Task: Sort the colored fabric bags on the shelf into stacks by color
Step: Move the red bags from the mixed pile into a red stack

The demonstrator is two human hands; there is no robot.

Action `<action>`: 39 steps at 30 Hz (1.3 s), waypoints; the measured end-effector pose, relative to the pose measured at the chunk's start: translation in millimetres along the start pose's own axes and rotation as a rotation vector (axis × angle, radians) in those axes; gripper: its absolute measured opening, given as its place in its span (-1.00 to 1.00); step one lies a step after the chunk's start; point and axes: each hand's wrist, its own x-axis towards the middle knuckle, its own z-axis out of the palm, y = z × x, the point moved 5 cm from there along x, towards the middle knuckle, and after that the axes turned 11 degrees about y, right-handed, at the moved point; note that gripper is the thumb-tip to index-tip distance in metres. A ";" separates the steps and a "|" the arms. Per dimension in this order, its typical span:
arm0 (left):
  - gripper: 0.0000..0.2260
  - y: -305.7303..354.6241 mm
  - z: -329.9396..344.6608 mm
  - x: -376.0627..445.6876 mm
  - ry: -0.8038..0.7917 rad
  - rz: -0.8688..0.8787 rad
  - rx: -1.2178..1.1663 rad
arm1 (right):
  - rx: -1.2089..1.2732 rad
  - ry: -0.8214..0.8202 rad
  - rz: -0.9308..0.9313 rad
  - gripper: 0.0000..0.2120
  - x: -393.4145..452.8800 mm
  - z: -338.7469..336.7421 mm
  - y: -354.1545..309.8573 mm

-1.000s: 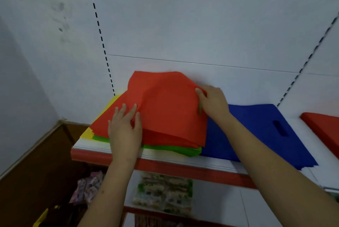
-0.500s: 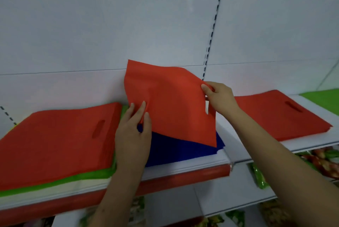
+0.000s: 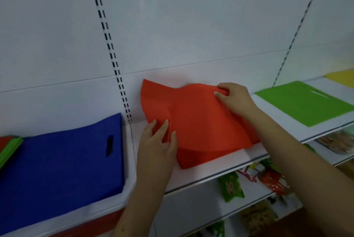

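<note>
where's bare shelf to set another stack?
Free: white strip between the blue bags and the red stack; a narrower gap between red and the green bag. Crowded: the middle, where left hand and right hand hold the red bag.

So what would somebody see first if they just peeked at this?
Probably the bright red bag in the middle of the white shelf, held by the left hand and the right hand. Then the big blue bag at left and the green bag at right.
</note>
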 end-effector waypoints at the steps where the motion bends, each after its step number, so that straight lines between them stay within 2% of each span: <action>1: -0.57 5.7 11.6 -3.9 -0.013 -0.004 0.018 | 0.008 -0.007 -0.009 -0.67 6.5 -2.7 13.3; 5: -0.57 20.5 44.2 -21.9 -0.078 0.022 0.051 | 0.056 -0.080 0.001 -0.77 25.7 -0.4 60.2; 9: -0.63 16.3 54.9 -32.3 -0.050 0.050 0.159 | 0.045 -0.216 0.051 -0.69 32.1 19.2 94.4; 12: -0.51 10.8 60.7 -31.3 -0.055 -0.013 0.165 | 0.007 -0.278 0.029 -0.62 35.3 34.4 105.2; 15: -0.38 5.3 70.6 -31.6 -0.101 -0.120 0.128 | 0.009 -0.242 0.092 -0.55 38.4 37.7 110.1; 19: -0.33 2.7 81.1 -33.5 -0.130 -0.215 0.119 | -0.005 -0.222 0.227 -0.50 41.6 40.7 114.0; 25: -0.36 -3.1 80.8 -22.5 -0.149 -0.210 0.143 | -0.013 -0.235 0.262 -0.65 45.5 45.6 107.5; 28: -0.38 -3.6 68.5 -19.6 -0.123 -0.171 0.137 | -0.032 -0.159 0.238 -0.69 45.5 40.7 99.1; 30: -0.39 -2.2 55.5 -16.2 -0.077 -0.141 0.119 | -0.046 -0.043 0.177 -0.65 45.2 35.4 81.6; 33: -0.41 -0.1 32.9 -9.8 -0.015 -0.098 0.086 | -0.009 0.070 0.032 -0.72 40.7 32.9 22.2; 36: -0.42 -2.6 2.4 -3.3 0.032 -0.052 0.048 | 0.121 0.063 -0.131 -0.61 26.7 46.7 -60.1; 39: -0.43 -12.8 -41.6 2.9 0.096 -0.004 0.036 | 0.259 -0.014 -0.202 -0.54 5.6 73.1 -139.1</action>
